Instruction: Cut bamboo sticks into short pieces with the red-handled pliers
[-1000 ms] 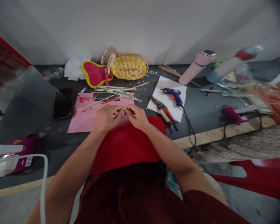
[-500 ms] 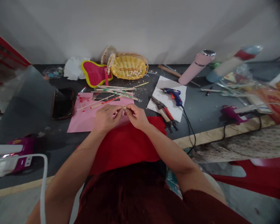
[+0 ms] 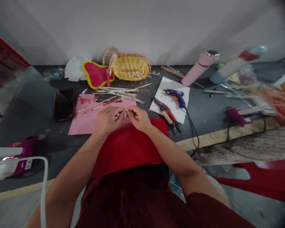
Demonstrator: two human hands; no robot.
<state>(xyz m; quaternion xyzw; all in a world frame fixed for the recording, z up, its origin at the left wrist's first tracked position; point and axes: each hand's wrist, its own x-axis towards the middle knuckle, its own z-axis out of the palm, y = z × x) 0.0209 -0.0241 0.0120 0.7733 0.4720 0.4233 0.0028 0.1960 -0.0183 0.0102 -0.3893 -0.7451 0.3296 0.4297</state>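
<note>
My left hand (image 3: pixel 110 119) and my right hand (image 3: pixel 139 118) meet fingertip to fingertip. Pinched between them is a small pale piece (image 3: pixel 126 110), too small to name. Both hands are closed over the edge of a pink sheet (image 3: pixel 83 122) and a red cloth (image 3: pixel 130 147). Just beyond them several wrapped chopsticks (image 3: pixel 120 91) lie in a loose pile. To the right, a pair of pliers (image 3: pixel 167 114) with red and pale handles rests partly on a white pad (image 3: pixel 161 90), beside a blue glue gun (image 3: pixel 177 95).
A wicker basket (image 3: pixel 130 66) holding small pale bits stands at the back, next to a pink-and-yellow pouch-like item (image 3: pixel 96 74). A phone (image 3: pixel 64 105) lies left. Pink bottle (image 3: pixel 199 69) stands back right; purple power strips (image 3: pixel 25 155) and cords sit along the table's edges.
Almost nothing differs. Both hands keep the same pinch on the small pale piece, and the things on the table stay in place.
</note>
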